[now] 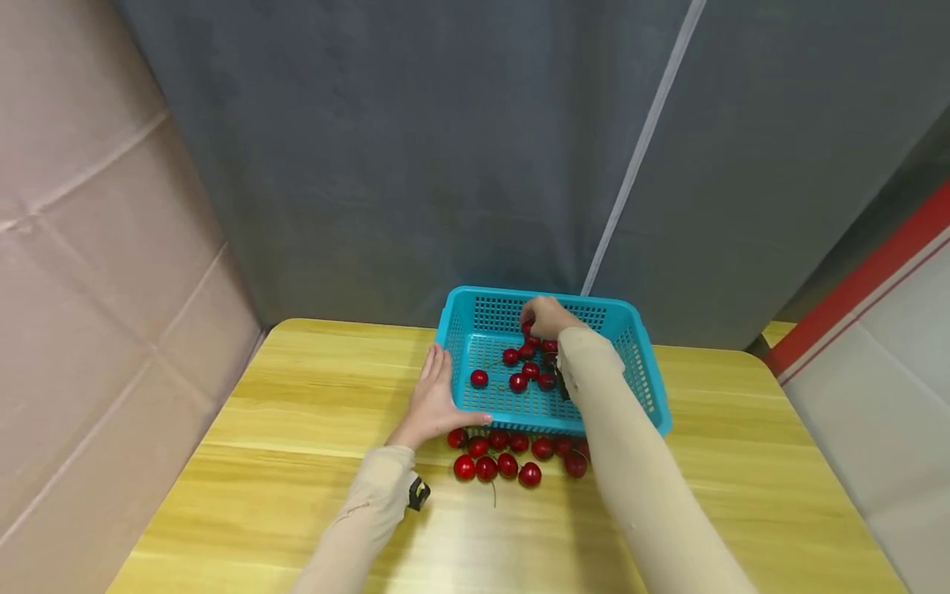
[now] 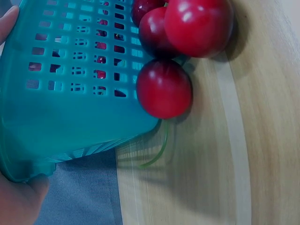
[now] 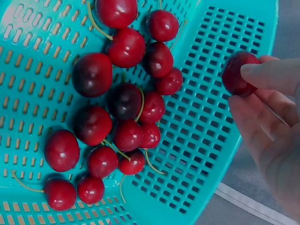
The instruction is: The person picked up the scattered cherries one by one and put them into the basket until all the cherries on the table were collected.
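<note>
A turquoise plastic basket [image 1: 653,384] with slotted walls stands on the wooden table, several dark red cherries [image 3: 93,124] lying inside it, some with green stems. Over the basket's far side, my right hand [image 3: 276,98] pinches one cherry [image 3: 238,74] between thumb and fingers. My left hand [image 1: 434,404] lies along the basket's near left corner, its thumb on the front rim and its fingers stretched along the left side. More cherries [image 1: 508,465] rest on the table against the basket's front wall, close to the left thumb.
The yellow wooden table [image 1: 319,412] ends at a grey fabric partition [image 1: 416,165] right behind the basket. A pale padded wall [image 1: 96,247] rises on the left. At the right is a white panel [image 1: 891,371] with a red stripe.
</note>
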A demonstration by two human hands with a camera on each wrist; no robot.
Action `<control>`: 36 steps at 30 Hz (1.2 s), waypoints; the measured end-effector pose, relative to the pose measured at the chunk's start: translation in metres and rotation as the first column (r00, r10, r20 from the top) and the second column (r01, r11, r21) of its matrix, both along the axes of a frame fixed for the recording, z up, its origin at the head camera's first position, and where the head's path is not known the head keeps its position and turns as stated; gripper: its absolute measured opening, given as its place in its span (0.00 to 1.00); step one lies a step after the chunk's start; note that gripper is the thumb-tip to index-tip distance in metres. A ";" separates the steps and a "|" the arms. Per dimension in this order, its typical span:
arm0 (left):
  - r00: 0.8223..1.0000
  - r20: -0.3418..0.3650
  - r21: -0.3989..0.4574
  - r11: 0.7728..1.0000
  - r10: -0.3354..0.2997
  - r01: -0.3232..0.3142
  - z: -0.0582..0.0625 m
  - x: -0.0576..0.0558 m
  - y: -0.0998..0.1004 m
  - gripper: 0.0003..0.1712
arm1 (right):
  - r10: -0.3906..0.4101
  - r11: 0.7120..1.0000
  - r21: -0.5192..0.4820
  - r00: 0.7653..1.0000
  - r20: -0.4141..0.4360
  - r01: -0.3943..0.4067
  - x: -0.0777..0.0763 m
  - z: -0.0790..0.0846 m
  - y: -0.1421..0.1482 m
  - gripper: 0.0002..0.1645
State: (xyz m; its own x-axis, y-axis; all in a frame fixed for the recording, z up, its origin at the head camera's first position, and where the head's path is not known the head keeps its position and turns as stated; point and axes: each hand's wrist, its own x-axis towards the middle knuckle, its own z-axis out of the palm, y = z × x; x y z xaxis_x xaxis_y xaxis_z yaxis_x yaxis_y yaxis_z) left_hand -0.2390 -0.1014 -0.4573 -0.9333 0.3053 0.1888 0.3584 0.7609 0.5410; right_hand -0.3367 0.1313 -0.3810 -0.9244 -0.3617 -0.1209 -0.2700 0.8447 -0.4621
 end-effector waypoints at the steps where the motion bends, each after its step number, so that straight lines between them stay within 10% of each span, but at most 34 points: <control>1: 1.000 0.002 0.000 1.000 0.001 -0.001 0.000 0.001 0.000 0.75 | -0.002 1.000 0.000 1.000 0.006 0.002 0.000 -0.001 -0.001 0.21; 11: 1.000 0.021 -0.012 1.000 0.001 0.000 0.003 0.001 0.001 0.75 | -0.042 0.999 0.029 0.994 0.099 0.039 -0.003 -0.002 -0.004 0.23; 22: 1.000 0.021 0.002 1.000 -0.008 0.007 0.002 -0.003 0.001 0.75 | 0.098 0.995 -0.035 0.995 -0.022 -0.098 0.014 0.018 0.002 0.19; 36: 1.000 0.016 0.021 1.000 -0.020 0.020 0.005 -0.005 -0.003 0.77 | 0.148 0.974 -0.096 0.894 -0.424 -0.206 0.133 0.027 0.008 0.20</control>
State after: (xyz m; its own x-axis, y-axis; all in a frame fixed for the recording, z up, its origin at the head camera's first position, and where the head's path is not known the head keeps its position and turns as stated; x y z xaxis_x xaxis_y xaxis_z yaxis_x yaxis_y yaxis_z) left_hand -0.2439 -0.1042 -0.4528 -0.9301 0.3200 0.1802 0.3643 0.7425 0.5621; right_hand -0.2039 0.1388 -0.3540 -0.7996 -0.5096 0.3177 -0.5998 0.7024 -0.3832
